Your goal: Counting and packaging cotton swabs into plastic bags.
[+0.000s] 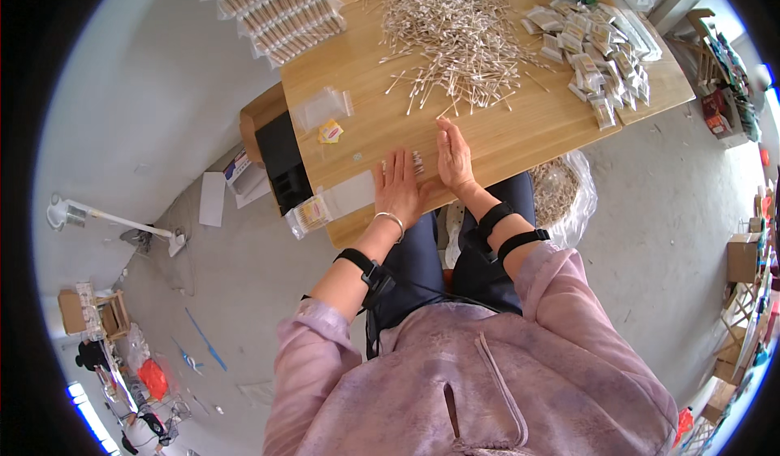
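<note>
My left hand (398,186) lies flat on the wooden table (520,131) near its front edge, fingers spread. My right hand (453,157) stands on its edge just to the right, fingers straight. Between the two hands sits a small bunch of cotton swabs (418,162); both hands are close against it. A big heap of loose cotton swabs (455,29) covers the far middle of the table, a little beyond my right fingertips.
Several small filled packets (597,49) pile up at the table's right end. Clear empty bags (321,108) and a yellow packet (330,132) lie to the left. A filled swab bag (313,210) hangs at the front left edge. Bundled packs (276,5) sit far left.
</note>
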Demonstrator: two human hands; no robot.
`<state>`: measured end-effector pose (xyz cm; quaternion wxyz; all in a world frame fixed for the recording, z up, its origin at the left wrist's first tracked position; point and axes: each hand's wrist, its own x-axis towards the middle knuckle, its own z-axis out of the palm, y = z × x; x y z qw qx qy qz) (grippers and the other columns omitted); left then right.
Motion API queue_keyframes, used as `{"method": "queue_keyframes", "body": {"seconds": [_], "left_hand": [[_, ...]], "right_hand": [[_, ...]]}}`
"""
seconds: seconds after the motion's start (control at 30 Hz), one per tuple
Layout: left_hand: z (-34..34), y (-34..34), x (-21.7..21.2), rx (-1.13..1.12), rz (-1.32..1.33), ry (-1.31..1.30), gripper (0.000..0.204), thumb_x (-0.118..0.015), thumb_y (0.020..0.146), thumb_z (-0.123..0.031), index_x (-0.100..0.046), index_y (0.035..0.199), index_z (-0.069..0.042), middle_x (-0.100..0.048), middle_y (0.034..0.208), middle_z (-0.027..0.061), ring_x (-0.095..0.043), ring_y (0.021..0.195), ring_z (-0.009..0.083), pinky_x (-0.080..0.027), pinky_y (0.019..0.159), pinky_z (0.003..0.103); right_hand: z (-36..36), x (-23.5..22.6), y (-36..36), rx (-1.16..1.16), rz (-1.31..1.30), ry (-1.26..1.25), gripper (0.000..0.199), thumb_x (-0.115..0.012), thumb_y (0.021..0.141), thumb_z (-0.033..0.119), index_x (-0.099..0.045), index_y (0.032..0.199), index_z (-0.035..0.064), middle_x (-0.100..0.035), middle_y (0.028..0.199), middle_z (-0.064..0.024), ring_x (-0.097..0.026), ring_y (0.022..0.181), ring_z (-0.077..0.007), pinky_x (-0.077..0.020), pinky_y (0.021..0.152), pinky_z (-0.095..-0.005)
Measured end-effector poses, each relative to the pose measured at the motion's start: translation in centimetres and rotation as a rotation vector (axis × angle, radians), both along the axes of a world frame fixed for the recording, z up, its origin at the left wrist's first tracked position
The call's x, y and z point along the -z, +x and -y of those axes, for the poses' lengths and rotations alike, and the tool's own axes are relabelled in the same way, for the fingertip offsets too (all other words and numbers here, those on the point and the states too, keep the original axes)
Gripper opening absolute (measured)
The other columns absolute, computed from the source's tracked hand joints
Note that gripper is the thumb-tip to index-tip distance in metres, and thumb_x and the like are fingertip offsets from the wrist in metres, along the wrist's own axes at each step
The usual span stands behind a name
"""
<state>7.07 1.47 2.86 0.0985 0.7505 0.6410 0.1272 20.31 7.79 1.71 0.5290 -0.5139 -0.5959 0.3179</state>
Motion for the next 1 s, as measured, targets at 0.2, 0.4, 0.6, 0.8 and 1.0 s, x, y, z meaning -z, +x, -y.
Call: {"method": "queue_keyframes", "body": {"seconds": [0.2, 0.4, 0.6, 0.8, 1.0], "left_hand": [[-4.2, 0.2, -1.4, -0.020, -0.286, -0.214, 0.090, -0.049, 0.085, -0.058, -0.012, 0.150, -0.007, -0.010, 0.157, 0.0107, -0.004, 0.145, 0.0288, -0.006, 0.116, 0.049], [-4.9, 0.0, -1.2, -0.016, -0.322, -0.159, 0.090, -0.052, 0.085, -0.055, -0.011, 0.149, -0.007, -0.011, 0.156, 0.0117, -0.005, 0.144, 0.0303, -0.008, 0.115, 0.051], [0.1, 0.2, -0.1, 0.054, -0.179, -0.054, 0.082, -0.055, 0.086, -0.048, -0.022, 0.146, -0.005, -0.019, 0.153, 0.0152, -0.016, 0.141, 0.0327, -0.012, 0.113, 0.052], [0.7, 0.3, 0.0, 0.034, -0.033, 0.115, 0.066, -0.057, 0.087, -0.039, -0.035, 0.139, -0.005, -0.032, 0.143, 0.0147, -0.030, 0.132, 0.0314, -0.019, 0.111, 0.049], [0.6, 0.4, 0.0, 0.015, 0.012, 0.113, 0.062, -0.056, 0.088, -0.036, -0.036, 0.137, -0.005, -0.035, 0.140, 0.0140, -0.032, 0.130, 0.0310, -0.020, 0.111, 0.048]], "right_hand": [[0.7, 0.0, -0.3, -0.023, 0.119, 0.068, 0.026, -0.045, 0.096, 0.017, -0.053, 0.113, 0.0001, -0.056, 0.121, -0.0232, -0.048, 0.118, -0.0407, -0.0387, 0.101, -0.0430], [0.3, 0.1, -0.4, -0.040, 0.143, 0.077, 0.024, -0.046, 0.095, 0.016, -0.054, 0.112, 0.0001, -0.056, 0.120, -0.0232, -0.049, 0.118, -0.0407, -0.0392, 0.100, -0.0432], [-1.0, -0.4, -1.2, -0.010, 0.316, 0.034, 0.027, -0.054, 0.089, 0.019, -0.054, 0.110, 0.0006, -0.055, 0.112, -0.0229, -0.049, 0.111, -0.0406, -0.0406, 0.096, -0.0429], [-7.1, -4.3, -3.5, 0.089, 0.698, -0.194, 0.049, -0.064, 0.081, 0.035, -0.054, 0.113, -0.0012, -0.051, 0.115, -0.0198, -0.046, 0.114, -0.0353, -0.0406, 0.096, -0.0405], [-9.0, -3.3, -4.3, 0.161, 0.814, -0.271, 0.048, -0.067, 0.076, 0.034, -0.059, 0.105, -0.0040, -0.051, 0.114, -0.0168, -0.046, 0.114, -0.0315, -0.0404, 0.096, -0.0383]]}}
